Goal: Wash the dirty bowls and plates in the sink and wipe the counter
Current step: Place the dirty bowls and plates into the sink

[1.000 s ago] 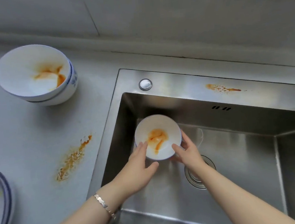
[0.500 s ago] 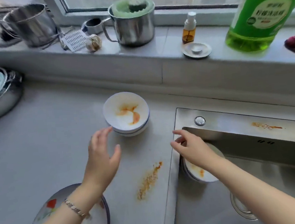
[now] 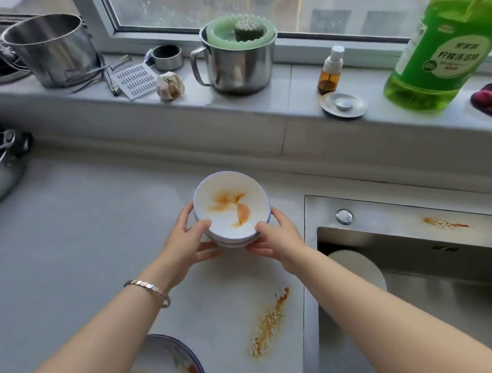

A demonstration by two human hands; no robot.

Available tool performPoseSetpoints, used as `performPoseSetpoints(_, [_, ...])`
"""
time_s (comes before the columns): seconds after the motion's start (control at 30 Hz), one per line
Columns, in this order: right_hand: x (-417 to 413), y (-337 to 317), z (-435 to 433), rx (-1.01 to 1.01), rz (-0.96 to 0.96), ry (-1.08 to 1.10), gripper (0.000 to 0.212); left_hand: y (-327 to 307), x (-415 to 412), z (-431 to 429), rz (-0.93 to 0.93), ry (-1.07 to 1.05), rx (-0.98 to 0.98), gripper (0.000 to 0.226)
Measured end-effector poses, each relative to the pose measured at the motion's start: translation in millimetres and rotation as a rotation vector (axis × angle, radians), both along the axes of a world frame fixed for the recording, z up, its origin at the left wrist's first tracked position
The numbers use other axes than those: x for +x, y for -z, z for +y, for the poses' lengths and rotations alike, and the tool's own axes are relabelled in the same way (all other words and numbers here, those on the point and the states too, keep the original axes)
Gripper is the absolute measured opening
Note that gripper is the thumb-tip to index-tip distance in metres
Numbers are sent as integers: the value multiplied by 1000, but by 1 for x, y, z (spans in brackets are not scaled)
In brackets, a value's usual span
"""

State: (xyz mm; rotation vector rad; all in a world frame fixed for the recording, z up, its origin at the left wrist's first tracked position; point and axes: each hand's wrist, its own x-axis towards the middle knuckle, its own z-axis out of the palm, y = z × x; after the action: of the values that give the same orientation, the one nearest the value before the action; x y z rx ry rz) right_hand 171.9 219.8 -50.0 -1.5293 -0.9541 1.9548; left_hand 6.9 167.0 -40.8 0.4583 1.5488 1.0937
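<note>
Two hands, left hand (image 3: 186, 246) at eight o'clock and right hand (image 3: 278, 241) at four, curl fingers (image 3: 201, 224) round the stacked bowls (image 3: 232, 210), likely bound for the sink (image 3: 390, 212).

**Both hands cupping, one each side**

I'm stretching both bare forearms forward so they converge. My left hand (image 3: 184, 242) is curling round the left side of the stacked bowls (image 3: 232, 208), thumb up on the rim, and my right hand (image 3: 279, 240) is mirroring it on the right.
</note>
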Motion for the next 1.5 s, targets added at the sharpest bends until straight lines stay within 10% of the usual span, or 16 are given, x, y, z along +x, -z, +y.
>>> performPoseSetpoints(0.67, [334,27,-98,11,-255,288,59,26,313,-78,-10,331,-8,56])
performPoseSetpoints(0.83, [400,76,-91,-105,-291,361,61,70,338,-77,352,619,-193,23])
performPoseSetpoints(1.03, [419,143,-55,-144,-343,370,64,91,331,-86,609,750,-364,23])
performPoseSetpoints(1.5, [398,189,-41,-138,-272,86,70,99,322,-97,569,646,-420,11])
